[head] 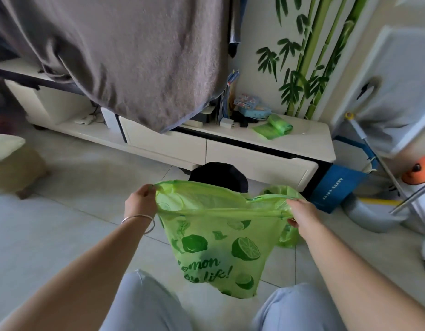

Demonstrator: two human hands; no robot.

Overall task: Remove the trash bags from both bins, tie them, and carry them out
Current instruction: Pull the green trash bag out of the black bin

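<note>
A green trash bag (214, 244) printed with lemons hangs in the air above my knees. My left hand (141, 201) pinches the left end of its rim, and my right hand (300, 215) pinches the right end, stretching the mouth wide between them. Behind the bag a black bin (218, 174) stands on the floor against the low cabinet. Partly hidden behind my right hand, a second green bag (286, 235) lies on the tiles.
A low cream TV cabinet (261, 161) runs across the back, with a roll of green bags (274, 126) on top. A grey cloth (135, 56) hangs over it. A blue box (335, 187) and mop handles stand at right, a padded stool (13, 163) at left.
</note>
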